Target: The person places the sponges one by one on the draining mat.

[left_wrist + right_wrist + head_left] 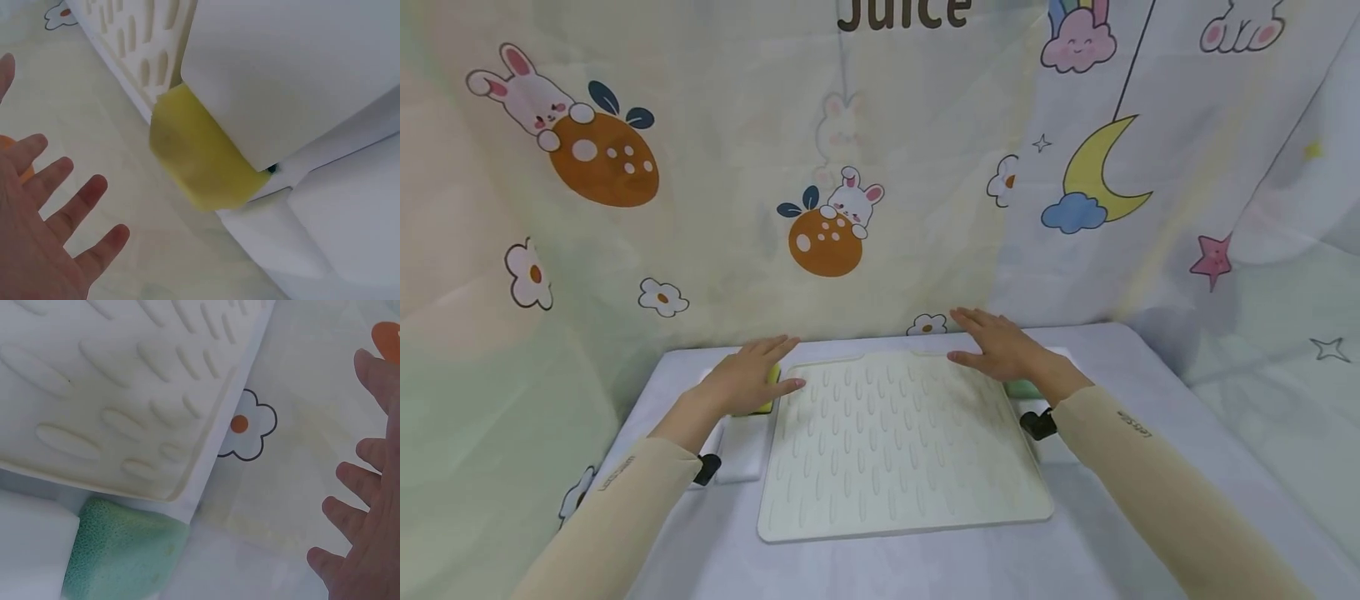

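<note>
A cream ridged mat [902, 450] lies in the middle of the white table. My left hand [743, 379], fingers spread, is held above its far left corner and holds nothing. Near that hand is a yellow sponge [200, 150], with a white block-like object [281, 75] beside it. My right hand [1000, 346] is spread over the mat's far right corner, also holding nothing. Below it sits a green sponge [125, 550], touching a white block-like object [31, 547]. In both wrist views the fingers are apart from the sponges.
A curtain [722, 208] printed with rabbits, flowers and a moon hangs behind the table and round its sides. The white tabletop [1157, 417] reaches out on both sides of the mat. Dark wrist cameras sit at both cuffs.
</note>
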Demonstrator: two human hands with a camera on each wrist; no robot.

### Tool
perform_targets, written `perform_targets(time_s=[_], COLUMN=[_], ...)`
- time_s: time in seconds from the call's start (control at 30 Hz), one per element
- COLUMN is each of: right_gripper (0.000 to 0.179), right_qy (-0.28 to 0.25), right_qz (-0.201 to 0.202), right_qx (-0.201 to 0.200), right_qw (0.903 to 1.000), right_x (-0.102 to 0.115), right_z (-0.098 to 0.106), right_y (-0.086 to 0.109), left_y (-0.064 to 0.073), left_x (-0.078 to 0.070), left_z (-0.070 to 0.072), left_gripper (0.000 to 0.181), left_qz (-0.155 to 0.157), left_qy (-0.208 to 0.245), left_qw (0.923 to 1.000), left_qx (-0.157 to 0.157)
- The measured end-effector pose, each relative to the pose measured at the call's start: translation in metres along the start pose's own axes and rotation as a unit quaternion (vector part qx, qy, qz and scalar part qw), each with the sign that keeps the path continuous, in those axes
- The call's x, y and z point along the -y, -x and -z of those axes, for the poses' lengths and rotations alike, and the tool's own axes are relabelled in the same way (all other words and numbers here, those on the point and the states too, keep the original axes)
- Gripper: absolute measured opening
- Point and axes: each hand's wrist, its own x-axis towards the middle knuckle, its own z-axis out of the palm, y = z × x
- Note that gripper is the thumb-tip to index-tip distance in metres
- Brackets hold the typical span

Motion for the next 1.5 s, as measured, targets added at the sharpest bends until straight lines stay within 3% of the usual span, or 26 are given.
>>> perform_targets(time_s=[0.3, 0.6, 1.07, 1.5], right_gripper=[0.085, 0.084, 0.085, 0.082], right_qy=[0.004, 0.007, 0.005, -0.018], right_qz=[0.016, 0.006, 0.003, -0.008], right_qx=[0.005, 0.001, 0.010, 0.017], right_qw=[0.9999, 1.0000, 0.9999, 0.9997], right_x=[-0.002, -0.006, -0.012, -0.022], right_z=[0.001, 0.001, 0.005, 0.008], right_y=[0.008, 0.014, 0.016, 0.029], left_y=[0.013, 0.023, 0.028, 0.039], left_x=[0.004, 0.002, -0.001, -0.014], left_z=[-0.013, -0.018, -0.033, -0.041], left_gripper=[0.080, 0.071, 0.066, 0.070], left_qz=[0.002, 0.005, 0.040, 0.059], left_qy=[0.015, 0.042, 0.044, 0.027], left_qw=[0.9999, 0.9989, 0.9973, 0.9963], left_qx=[0.004, 0.018, 0.043, 0.057])
